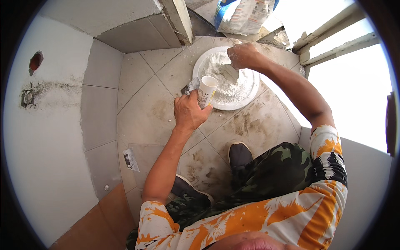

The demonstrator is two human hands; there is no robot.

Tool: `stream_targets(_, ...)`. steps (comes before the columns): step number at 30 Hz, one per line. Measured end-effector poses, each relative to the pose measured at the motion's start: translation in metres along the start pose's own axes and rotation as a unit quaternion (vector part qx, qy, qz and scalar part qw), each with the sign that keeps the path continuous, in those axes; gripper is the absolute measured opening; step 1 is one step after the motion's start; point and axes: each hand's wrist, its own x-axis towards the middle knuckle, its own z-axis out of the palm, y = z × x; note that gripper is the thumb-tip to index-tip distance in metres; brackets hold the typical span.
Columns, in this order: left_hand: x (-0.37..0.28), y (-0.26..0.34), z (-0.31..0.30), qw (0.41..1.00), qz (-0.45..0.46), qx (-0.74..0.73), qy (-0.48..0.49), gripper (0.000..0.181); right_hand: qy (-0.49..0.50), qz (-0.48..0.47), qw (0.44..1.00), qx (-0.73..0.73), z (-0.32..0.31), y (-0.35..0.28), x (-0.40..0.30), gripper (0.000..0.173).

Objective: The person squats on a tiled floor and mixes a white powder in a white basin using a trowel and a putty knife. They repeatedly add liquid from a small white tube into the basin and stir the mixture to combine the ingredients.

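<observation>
A round white tray point(257, 88) on the tiled floor holds a heap of white powder point(226, 90). Gripped in my left hand point(190, 113) is a white cylindrical container point(208, 89) with printing on its side, its open end facing up at the tray's left edge. A flat scraper blade point(193, 86) shows just behind that container; whether the same hand holds it is not clear. Over the upper right of the tray, my right hand point(243, 56) is closed around a tool whose handle is hidden; its powder-coated blade point(230, 73) rests in the powder.
Beyond the tray stands a blue and white printed bag point(247, 17). A door frame post point(179, 22) is at the upper left, a window frame point(337, 37) at the right. My shoes point(240, 155) are on the stained floor near a small scrap point(131, 160).
</observation>
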Motion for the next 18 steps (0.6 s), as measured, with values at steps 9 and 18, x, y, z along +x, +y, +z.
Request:
stream_targets(9,0.02,0.009,0.029,0.988,-0.051,0.037,-0.138,0.05,0.016,0.047,0.998,-0.026,-0.025,-0.004,-0.011,0.02)
stream_targets(18,0.027,0.01,0.048,0.968,-0.089,0.07,-0.224,0.049,0.001,0.022,0.999,-0.028,-0.012,-0.007,-0.009,0.021)
